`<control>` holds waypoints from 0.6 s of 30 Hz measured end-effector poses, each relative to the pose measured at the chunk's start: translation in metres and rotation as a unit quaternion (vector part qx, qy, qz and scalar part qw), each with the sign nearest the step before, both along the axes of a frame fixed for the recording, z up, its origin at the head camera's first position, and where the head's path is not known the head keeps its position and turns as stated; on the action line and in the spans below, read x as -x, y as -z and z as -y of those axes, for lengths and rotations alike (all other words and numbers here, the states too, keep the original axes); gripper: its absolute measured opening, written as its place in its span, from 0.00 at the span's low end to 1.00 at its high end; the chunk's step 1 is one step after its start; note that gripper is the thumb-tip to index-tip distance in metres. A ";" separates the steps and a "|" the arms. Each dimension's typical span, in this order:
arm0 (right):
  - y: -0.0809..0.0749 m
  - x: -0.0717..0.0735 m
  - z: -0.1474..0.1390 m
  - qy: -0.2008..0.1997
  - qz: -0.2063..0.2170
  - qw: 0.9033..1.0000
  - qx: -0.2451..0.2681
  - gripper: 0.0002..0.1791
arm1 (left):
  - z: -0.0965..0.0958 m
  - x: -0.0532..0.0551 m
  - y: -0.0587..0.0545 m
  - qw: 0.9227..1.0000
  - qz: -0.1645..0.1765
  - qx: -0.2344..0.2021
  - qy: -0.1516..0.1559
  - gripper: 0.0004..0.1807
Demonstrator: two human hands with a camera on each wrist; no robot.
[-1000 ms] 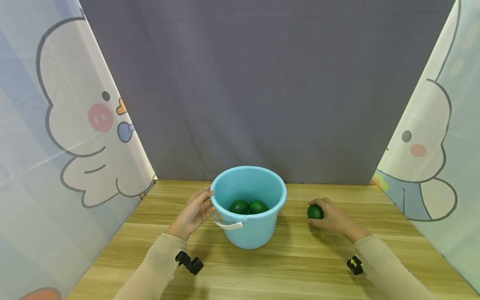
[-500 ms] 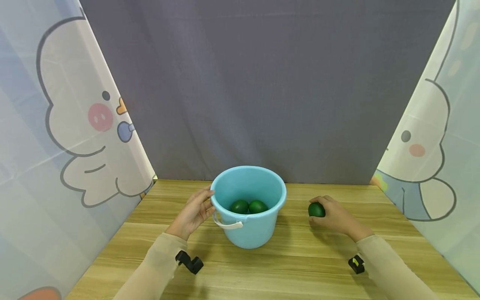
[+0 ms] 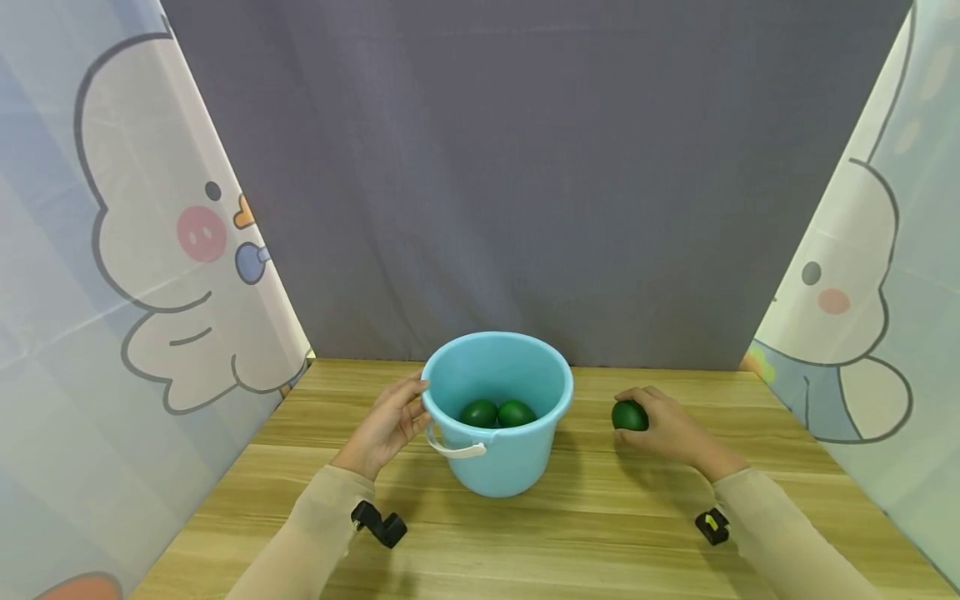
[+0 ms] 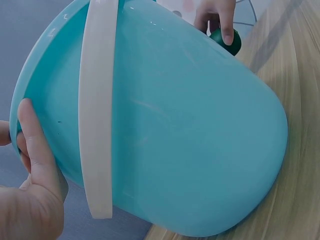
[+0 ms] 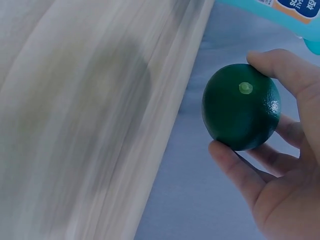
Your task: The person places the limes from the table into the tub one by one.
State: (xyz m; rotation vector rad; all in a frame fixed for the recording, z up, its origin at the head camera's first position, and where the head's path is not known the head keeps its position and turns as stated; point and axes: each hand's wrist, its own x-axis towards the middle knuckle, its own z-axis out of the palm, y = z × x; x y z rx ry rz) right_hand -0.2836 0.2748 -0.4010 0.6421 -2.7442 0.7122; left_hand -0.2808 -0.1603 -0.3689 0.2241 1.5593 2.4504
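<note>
A light blue bucket [image 3: 501, 462] stands upright on the table, its white handle [image 3: 459, 452] hanging at the front left. My left hand [image 3: 386, 429] holds the bucket's rim on its left side; in the left wrist view a finger [image 4: 36, 132] lies against the wall just under the rim. Inside the bucket, two dark green avocados, a left avocado [image 3: 478, 413] and a right avocado [image 3: 516, 413], lie side by side. Right of the bucket, my right hand [image 3: 667, 429] grips another avocado [image 5: 241, 107] between thumb and fingers, with its pale stem spot showing. It appears just above the table.
The wooden table [image 3: 480, 550] ends at a grey cloth [image 3: 487, 183] behind the bucket. Printed cartoon curtains [image 3: 172, 333] hang at both sides. A label [image 5: 300, 7] shows on the bucket in the right wrist view.
My right hand, with the avocado in it, has shifted slightly right, then back left and a little farther from me. The left hand and bucket stay in place.
</note>
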 end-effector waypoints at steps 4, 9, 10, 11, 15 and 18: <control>-0.004 -0.002 0.002 -0.002 -0.005 1.000 0.002 0.30 | 0.000 0.000 0.000 1.000 0.001 -0.002 0.000 0.27; -0.009 -0.002 0.004 -0.010 -0.017 1.000 0.001 0.30 | 0.001 0.000 0.000 1.000 0.001 0.000 0.002 0.28; -0.010 -0.003 0.005 -0.012 -0.019 1.000 0.001 0.30 | 0.001 0.000 0.000 1.000 0.001 0.001 0.002 0.28; -0.011 -0.003 0.005 -0.013 -0.021 1.000 0.001 0.30 | 0.001 0.000 0.000 1.000 0.001 0.002 0.003 0.28; -0.015 -0.005 0.007 -0.018 -0.023 1.000 0.002 0.30 | 0.001 0.001 0.000 1.000 0.002 0.004 0.003 0.29; -0.018 -0.006 0.008 -0.021 -0.021 1.000 0.002 0.29 | 0.001 0.001 0.000 1.000 0.002 0.005 0.002 0.29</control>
